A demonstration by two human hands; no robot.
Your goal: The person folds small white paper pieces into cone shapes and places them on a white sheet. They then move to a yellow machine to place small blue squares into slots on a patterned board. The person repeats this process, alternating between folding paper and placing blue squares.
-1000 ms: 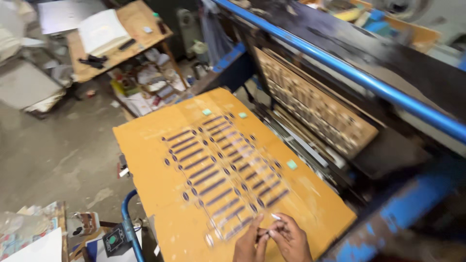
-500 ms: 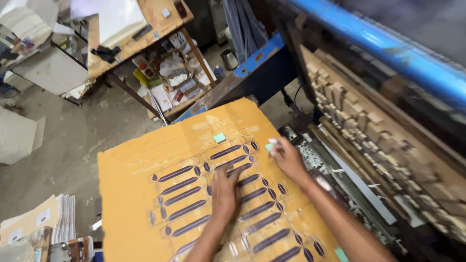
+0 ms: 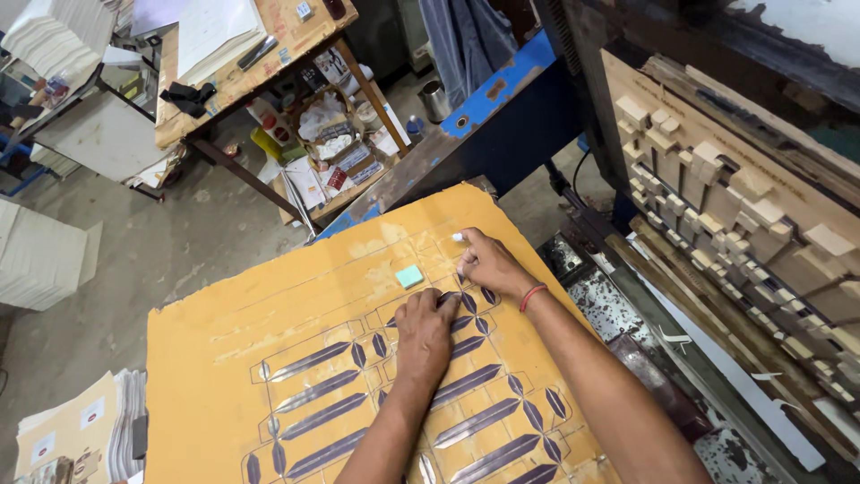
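At the far left of the frame a stack of white paper [image 3: 40,255] sits on the grey floor. In the upper left stands a wooden table [image 3: 296,40] with papers on top. Across the bottom and middle lies a big orange board [image 3: 224,314] with long dark slots cut in rows. The left hand [image 3: 425,327] lies flat on the board in the middle of the frame, fingers spread a little and pressing down, holding nothing. Just up and left of it a small green square pad [image 3: 409,276] sits on the board, close but not touching. To the right, the right hand [image 3: 484,262] rests near the board's top edge, with its fingers pinched around a small white piece [image 3: 458,237]. At the far right is a wooden frame with pale blocks [image 3: 717,179].
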